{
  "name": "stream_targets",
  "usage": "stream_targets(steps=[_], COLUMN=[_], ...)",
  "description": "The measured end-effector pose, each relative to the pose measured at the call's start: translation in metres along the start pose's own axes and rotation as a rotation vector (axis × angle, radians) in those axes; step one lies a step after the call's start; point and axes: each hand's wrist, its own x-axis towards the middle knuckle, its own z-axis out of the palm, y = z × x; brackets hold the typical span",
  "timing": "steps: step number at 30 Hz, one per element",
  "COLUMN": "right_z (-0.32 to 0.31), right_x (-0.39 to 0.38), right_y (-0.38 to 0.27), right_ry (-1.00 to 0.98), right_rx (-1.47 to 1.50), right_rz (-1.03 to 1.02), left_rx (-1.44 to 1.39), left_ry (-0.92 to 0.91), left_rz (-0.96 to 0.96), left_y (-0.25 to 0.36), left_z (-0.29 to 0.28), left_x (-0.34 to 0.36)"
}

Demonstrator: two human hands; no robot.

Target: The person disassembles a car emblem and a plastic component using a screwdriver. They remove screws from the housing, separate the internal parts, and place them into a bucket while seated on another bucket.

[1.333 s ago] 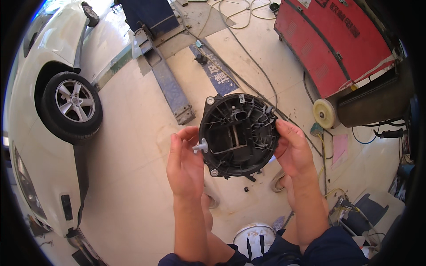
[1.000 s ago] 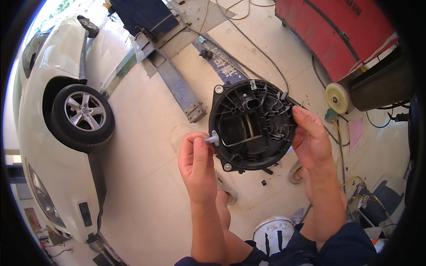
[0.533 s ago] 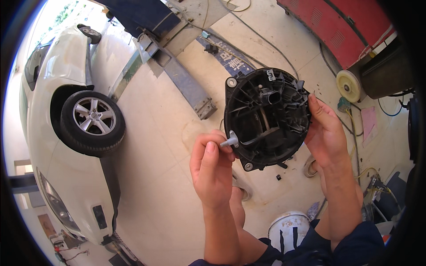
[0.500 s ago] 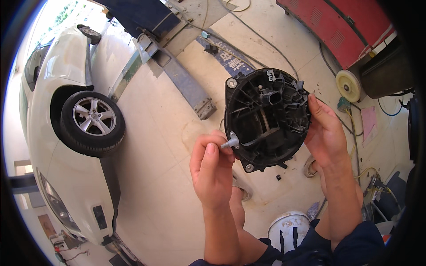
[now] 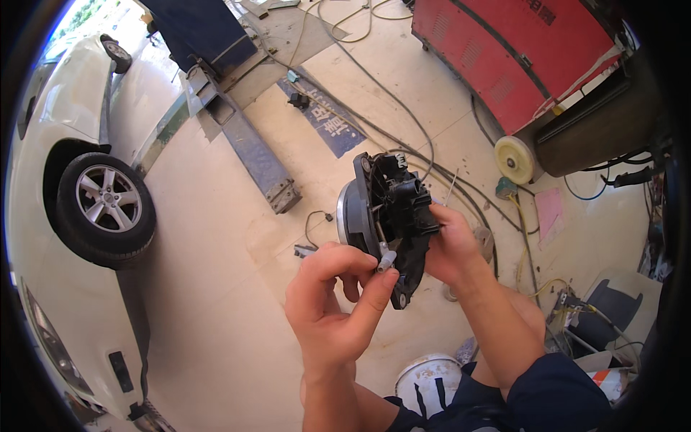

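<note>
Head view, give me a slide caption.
The right hand holds a tilted black housing, the left hand at its grey spout, above a pale floor.

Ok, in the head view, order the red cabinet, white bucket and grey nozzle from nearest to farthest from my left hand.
1. Grey nozzle, between thumb and forefinger of the left hand.
2. White bucket, near the lower edge.
3. Red cabinet, at the upper right.

A loose, dark navy fabric sleeve (image 5: 558,389) with a wide opening surrounds the right arm (image 5: 495,320); left of that sleeve is more dark navy cloth (image 5: 471,403); above it, the left hand (image 5: 330,309) and right hand (image 5: 452,245) are bare.
</note>
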Motion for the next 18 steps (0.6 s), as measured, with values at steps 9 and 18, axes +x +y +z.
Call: stream_targets(steps=[9, 18], right_z=[-0.006, -0.006], right_x=[0.002, 0.005], right_y=[0.007, 0.010], right_ry=[-0.128, -0.115], right_rx=[0.097, 0.110], right_rz=[0.085, 0.082], left_rx=[0.230, 0.274], left_ry=[-0.135, -0.163], left_rz=[0.191, 0.185], left_y=[0.010, 0.015], left_z=[0.010, 0.007], left_x=[0.004, 0.007])
